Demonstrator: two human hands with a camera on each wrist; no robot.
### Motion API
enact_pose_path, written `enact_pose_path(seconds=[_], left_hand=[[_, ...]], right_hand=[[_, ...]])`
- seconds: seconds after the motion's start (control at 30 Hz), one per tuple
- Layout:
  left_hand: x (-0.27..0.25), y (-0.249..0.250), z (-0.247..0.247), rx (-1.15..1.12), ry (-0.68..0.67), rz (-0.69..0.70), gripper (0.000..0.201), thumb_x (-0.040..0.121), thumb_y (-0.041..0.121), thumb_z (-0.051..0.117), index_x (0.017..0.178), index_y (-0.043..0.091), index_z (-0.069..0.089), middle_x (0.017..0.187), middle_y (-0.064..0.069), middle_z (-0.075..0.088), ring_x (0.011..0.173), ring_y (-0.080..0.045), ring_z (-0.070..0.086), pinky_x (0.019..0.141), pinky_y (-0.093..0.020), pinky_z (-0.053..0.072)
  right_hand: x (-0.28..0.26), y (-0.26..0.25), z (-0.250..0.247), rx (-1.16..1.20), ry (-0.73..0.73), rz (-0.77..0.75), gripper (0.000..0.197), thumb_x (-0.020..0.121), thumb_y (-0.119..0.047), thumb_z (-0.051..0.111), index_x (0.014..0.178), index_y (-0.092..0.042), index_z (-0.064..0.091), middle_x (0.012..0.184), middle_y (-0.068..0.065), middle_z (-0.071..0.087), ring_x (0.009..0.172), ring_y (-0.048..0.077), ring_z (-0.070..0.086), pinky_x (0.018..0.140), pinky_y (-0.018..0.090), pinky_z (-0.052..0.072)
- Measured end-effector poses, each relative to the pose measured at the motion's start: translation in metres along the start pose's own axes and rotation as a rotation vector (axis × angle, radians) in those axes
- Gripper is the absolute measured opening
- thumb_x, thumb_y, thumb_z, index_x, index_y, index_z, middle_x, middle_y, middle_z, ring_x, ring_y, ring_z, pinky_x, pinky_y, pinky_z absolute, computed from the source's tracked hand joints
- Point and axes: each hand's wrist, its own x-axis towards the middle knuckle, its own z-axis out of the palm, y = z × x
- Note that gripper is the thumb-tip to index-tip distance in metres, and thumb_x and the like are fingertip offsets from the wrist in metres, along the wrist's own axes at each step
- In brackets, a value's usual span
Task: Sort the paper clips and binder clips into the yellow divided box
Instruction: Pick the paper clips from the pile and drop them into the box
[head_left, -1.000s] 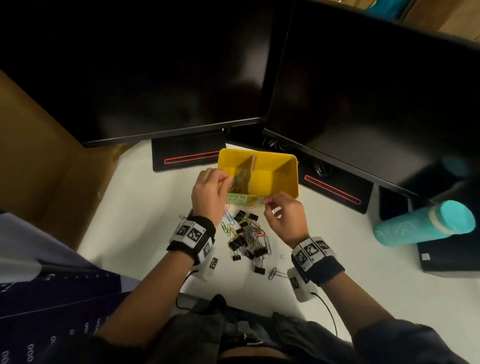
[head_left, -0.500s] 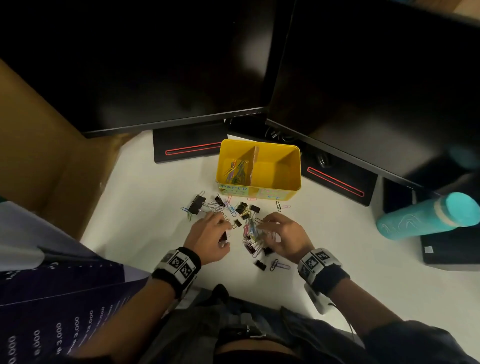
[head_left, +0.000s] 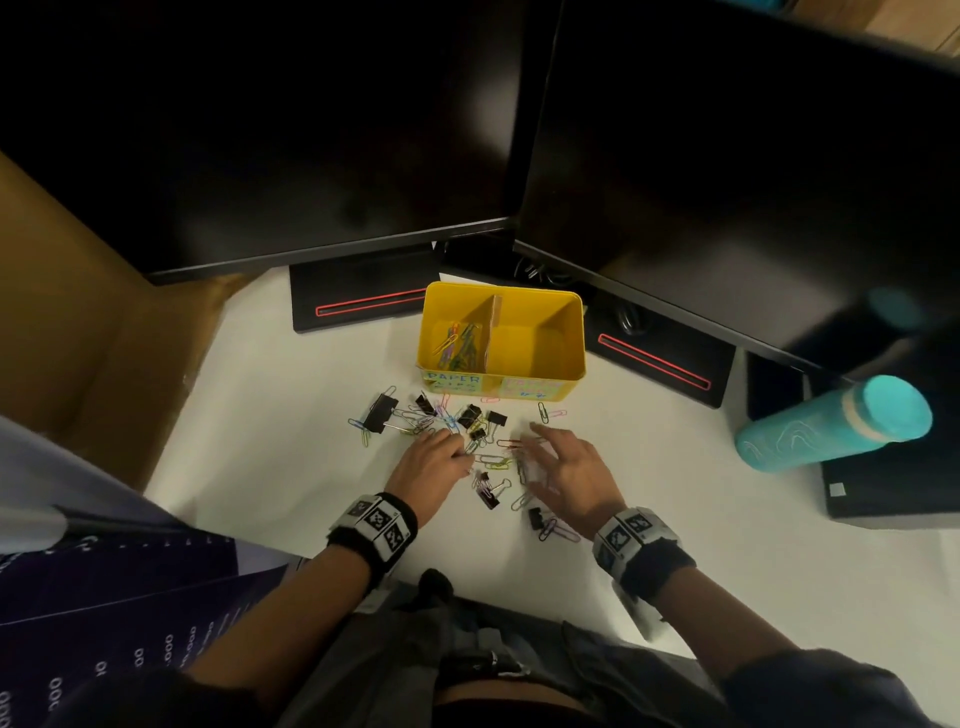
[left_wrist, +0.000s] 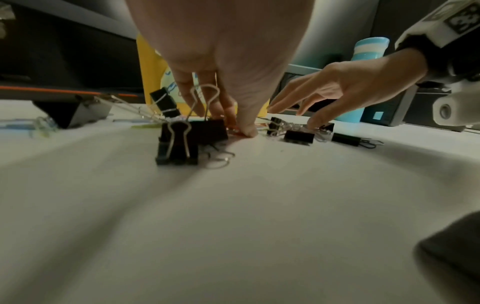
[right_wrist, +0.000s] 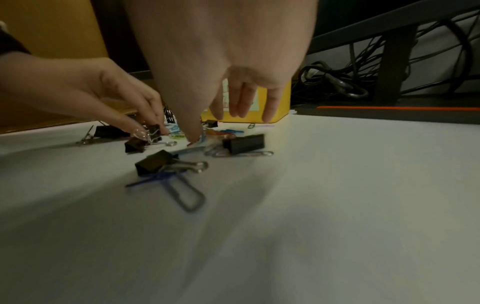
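Observation:
The yellow divided box (head_left: 558, 358) stands behind a scattered pile of clips (head_left: 467, 431). Its left compartment holds several coloured paper clips (head_left: 457, 340); the right one looks bare. My left hand (head_left: 457, 452) reaches down into the pile, thumb and fingers curled and pinching a small black binder clip (right_wrist: 153, 130). My right hand (head_left: 530, 457) hovers over the pile's right side with its fingers spread. In the right wrist view its thumb tip touches the table among coloured paper clips (right_wrist: 226, 132). It holds nothing.
Two dark monitors (head_left: 311, 130) and their black stands (head_left: 363, 306) close off the back. A teal bottle (head_left: 831, 426) lies at the right. A cardboard box (head_left: 78, 312) is on the left. More binder clips (head_left: 382, 413) and paper clips (head_left: 550, 413) lie loose on the white table.
Both hands have come back from the yellow box down to the pile. The left hand has closed on a binder clip, and the right hand's fingers have spread.

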Motion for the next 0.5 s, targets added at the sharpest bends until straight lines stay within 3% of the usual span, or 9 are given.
enact_pose_path(seconds=[0.1, 0.2, 0.27, 0.4, 0.5], left_hand=[[0.003, 0.002, 0.001, 0.02, 0.013, -0.001, 0.023, 0.056, 0.006, 0.084, 0.063, 0.012, 0.064, 0.064, -0.003, 0.054, 0.064, -0.021, 0.053, 0.054, -0.027, 0.043], [0.003, 0.003, 0.0, 0.04, 0.07, 0.033, 0.021, 0.059, 0.006, 0.081, 0.065, 0.014, 0.062, 0.068, -0.002, 0.054, 0.071, -0.02, 0.049, 0.059, -0.03, 0.041], [0.001, 0.004, -0.004, 0.002, 0.136, 0.034, 0.017, 0.064, 0.008, 0.079, 0.068, 0.013, 0.064, 0.072, -0.003, 0.055, 0.075, -0.019, 0.047, 0.062, -0.03, 0.04], [0.003, 0.009, -0.022, -0.167, 0.298, -0.082, 0.019, 0.071, -0.001, 0.075, 0.081, 0.01, 0.062, 0.082, -0.005, 0.062, 0.074, -0.019, 0.057, 0.056, -0.032, 0.052], [0.01, 0.013, -0.049, -0.282, 0.444, -0.129, 0.009, 0.081, 0.0, 0.066, 0.087, 0.004, 0.061, 0.082, -0.009, 0.068, 0.071, -0.018, 0.064, 0.06, -0.03, 0.057]], right_hand=[[0.01, -0.01, 0.014, 0.003, 0.0, -0.044, 0.042, 0.074, -0.025, 0.077, 0.113, -0.02, 0.066, 0.122, 0.003, 0.064, 0.105, 0.024, 0.061, 0.088, 0.041, 0.047], [0.013, -0.014, 0.018, 0.021, 0.084, -0.055, 0.016, 0.073, -0.02, 0.078, 0.088, -0.021, 0.073, 0.094, -0.003, 0.072, 0.085, 0.021, 0.065, 0.08, 0.035, 0.048], [0.014, -0.015, 0.016, 0.003, 0.094, -0.033, 0.009, 0.073, -0.019, 0.076, 0.08, -0.021, 0.071, 0.082, -0.004, 0.07, 0.076, 0.022, 0.063, 0.076, 0.034, 0.046], [0.015, -0.008, 0.015, 0.033, 0.114, -0.002, 0.009, 0.074, -0.012, 0.074, 0.078, -0.016, 0.067, 0.077, 0.001, 0.067, 0.069, 0.025, 0.06, 0.064, 0.033, 0.047], [0.013, -0.004, 0.014, 0.074, 0.15, 0.008, 0.004, 0.081, -0.01, 0.067, 0.084, -0.012, 0.064, 0.078, 0.005, 0.065, 0.066, 0.027, 0.06, 0.056, 0.033, 0.049]])
